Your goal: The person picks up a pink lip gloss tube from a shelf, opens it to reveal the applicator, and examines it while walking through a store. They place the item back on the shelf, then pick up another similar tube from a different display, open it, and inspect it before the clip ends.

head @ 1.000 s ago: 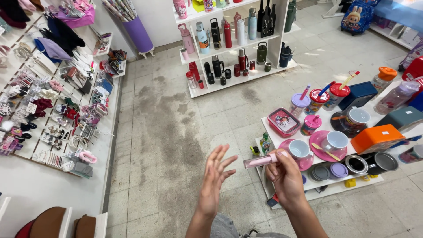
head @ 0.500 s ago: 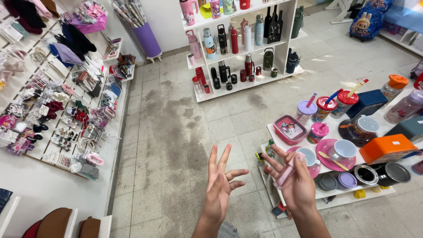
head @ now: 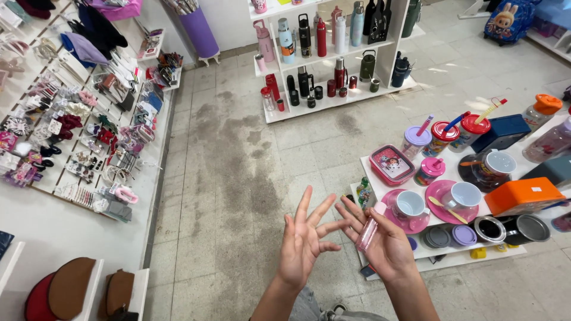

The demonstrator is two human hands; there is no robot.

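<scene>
**Small pink tube held in the right hand, left hand spread open**

The person stands on a tiled floor (head: 238, 178) in a shop and looks down at both hands. The right hand (head: 386, 249) keeps a small pink tube (head: 367, 233) against its palm; the thumb seems to lie over it, while the other fingers (head: 351, 217) are stretched forward, so the grip is only a light one. The left hand (head: 303, 241) is fully open, all fingers spread, and it holds nothing. The fingertips of the two hands come close together, almost touching, in front of the body.

Just beside the right hand is the near left corner of a low white display shelf (head: 380, 184). On it stand a pink saucer with a cup (head: 409, 205), a pink lunch box (head: 391, 164) and tumblers with straws (head: 440, 137). Well apart, at the far side of the floor, a white shelf unit (head: 333, 101) carries bottles and flasks.

By my judgement, the tube has just been used or is about to be used on the hands. A following move would need a firmer hold on the tube, because it lies loosely and could slip.
</scene>
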